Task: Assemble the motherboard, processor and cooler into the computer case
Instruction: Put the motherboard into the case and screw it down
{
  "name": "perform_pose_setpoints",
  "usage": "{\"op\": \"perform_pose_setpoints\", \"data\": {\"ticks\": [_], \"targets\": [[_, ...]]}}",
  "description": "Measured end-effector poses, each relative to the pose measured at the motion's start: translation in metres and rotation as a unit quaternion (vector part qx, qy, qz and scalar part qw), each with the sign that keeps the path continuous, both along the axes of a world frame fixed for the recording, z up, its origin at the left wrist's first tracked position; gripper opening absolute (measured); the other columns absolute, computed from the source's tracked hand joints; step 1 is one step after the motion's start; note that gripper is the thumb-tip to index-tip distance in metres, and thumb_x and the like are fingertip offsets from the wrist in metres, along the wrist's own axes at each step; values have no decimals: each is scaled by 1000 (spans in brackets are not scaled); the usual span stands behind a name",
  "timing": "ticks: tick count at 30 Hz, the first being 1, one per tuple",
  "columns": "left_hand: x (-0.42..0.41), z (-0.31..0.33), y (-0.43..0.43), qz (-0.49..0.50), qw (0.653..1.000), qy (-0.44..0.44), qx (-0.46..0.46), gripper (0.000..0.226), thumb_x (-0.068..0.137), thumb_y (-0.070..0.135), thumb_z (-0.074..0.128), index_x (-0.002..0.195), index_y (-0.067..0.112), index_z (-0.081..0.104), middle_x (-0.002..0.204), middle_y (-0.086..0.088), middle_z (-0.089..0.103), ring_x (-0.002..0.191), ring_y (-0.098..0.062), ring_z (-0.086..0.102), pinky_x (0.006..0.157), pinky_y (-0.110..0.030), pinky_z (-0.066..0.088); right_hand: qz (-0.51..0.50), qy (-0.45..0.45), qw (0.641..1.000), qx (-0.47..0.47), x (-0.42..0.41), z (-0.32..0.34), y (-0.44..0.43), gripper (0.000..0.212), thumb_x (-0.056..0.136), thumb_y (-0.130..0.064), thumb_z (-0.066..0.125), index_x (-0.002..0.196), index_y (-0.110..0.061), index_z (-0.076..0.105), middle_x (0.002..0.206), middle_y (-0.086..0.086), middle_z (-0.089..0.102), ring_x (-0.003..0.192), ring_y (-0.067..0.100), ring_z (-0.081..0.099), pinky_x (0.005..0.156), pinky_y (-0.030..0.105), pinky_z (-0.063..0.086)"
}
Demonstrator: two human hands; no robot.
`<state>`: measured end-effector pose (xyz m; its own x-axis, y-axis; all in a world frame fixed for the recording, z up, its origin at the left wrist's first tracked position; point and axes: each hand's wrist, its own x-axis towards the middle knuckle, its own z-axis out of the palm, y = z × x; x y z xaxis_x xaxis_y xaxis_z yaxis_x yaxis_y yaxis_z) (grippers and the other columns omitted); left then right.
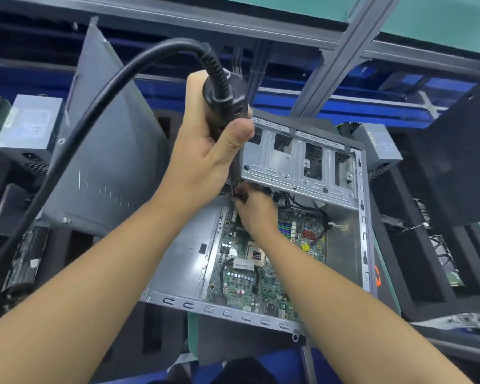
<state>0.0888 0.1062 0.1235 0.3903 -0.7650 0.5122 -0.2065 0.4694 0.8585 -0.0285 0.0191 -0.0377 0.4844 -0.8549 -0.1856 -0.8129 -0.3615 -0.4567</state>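
An open grey computer case (362, 217) lies on its side in front of me. The green motherboard (261, 278) sits inside it, with the processor (255, 254) showing at its middle. My left hand (205, 162) grips a black electric screwdriver (227, 106) upright above the board's far left corner; its thick cable arcs off to the left. My right hand (257, 210) pinches something small at the screwdriver's tip, and the tip itself is hidden by its fingers. No cooler is visible on the board.
The grey case side panel (103, 151) leans at the left. Power supply units stand at the back left (25, 128) and back right (380, 145). Black foam trays (427, 267) flank the case. Loose cables (316, 214) lie in the case's far part under the drive cage (302, 162).
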Motion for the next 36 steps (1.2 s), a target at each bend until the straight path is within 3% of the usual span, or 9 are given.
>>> {"op": "perform_pose_setpoints", "data": {"ticks": [3, 7, 14, 19, 21, 24, 29, 32, 36], "targets": [[-3, 0, 2, -10, 1000, 4, -7, 41, 92, 55, 52, 112, 22, 37, 93, -22, 50, 76, -44, 51, 73, -59, 46, 12, -10, 1000, 20, -5, 2, 0, 9, 96, -34, 63, 105, -34, 63, 94, -2, 74, 82, 22, 67, 73, 33, 55], [-8, 2, 8, -25, 999, 27, -9, 44, 90, 56, 54, 112, 22, 37, 95, -25, 49, 81, -46, 50, 77, -54, 47, 32, -29, 999, 9, -16, 6, 2, 8, 94, -34, 67, 100, -36, 63, 65, -19, 55, 57, 6, 51, 57, 27, 41], [-11, 15, 20, -33, 998, 41, -23, 42, 92, 51, 51, 115, 20, 35, 99, -15, 51, 82, -22, 57, 84, -38, 51, 26, -97, 994, 54, -25, 17, 8, 17, 90, -25, 73, 89, -39, 62, 72, -18, 61, 64, 10, 63, 65, 34, 58], [-8, 27, 25, -7, 996, 81, -28, 48, 92, 53, 54, 116, 17, 34, 99, -9, 53, 78, -27, 57, 77, -44, 51, 57, -107, 990, 76, -31, 30, 15, 12, 90, -21, 73, 96, -30, 67, 90, -15, 66, 83, 12, 66, 78, 40, 60], [-6, 31, 27, 12, 995, 91, -37, 47, 94, 52, 53, 115, 15, 33, 97, -10, 53, 75, -29, 55, 73, -47, 51, 89, -101, 987, 85, -34, 37, 19, 13, 91, -20, 72, 100, -28, 68, 96, -16, 65, 89, 9, 65, 82, 35, 57], [-3, 35, 30, 54, 992, 110, -40, 47, 96, 53, 51, 116, 14, 34, 92, -8, 56, 68, -28, 56, 68, -44, 52, 153, -78, 981, 92, -43, 47, 26, 13, 91, -19, 71, 103, -23, 69, 99, -15, 64, 74, -7, 54, 71, 16, 45], [-10, 30, 34, 62, 987, 151, -12, 40, 94, 57, 51, 111, 23, 40, 89, -4, 58, 67, -24, 57, 66, -41, 53, 227, -13, 968, 106, -60, 55, 37, 14, 93, -20, 69, 107, -19, 68, 107, -5, 68, 77, 2, 54, 75, 21, 44], [-19, 28, 35, 57, 985, 162, 1, 36, 93, 59, 52, 108, 27, 43, 89, -4, 57, 66, -23, 56, 67, -41, 53, 226, -4, 968, 110, -69, 55, 38, 12, 93, -21, 70, 105, -21, 68, 97, -12, 63, 74, -5, 51, 65, 12, 36], [-20, 31, 35, 61, 979, 195, 20, 47, 87, 64, 56, 108, 24, 43, 87, -4, 58, 63, -25, 55, 65, -41, 52, 217, -2, 963, 163, -80, 59, 34, 11, 94, -21, 67, 99, -31, 68, 91, -24, 61, 80, -4, 58, 69, 12, 42]]}}
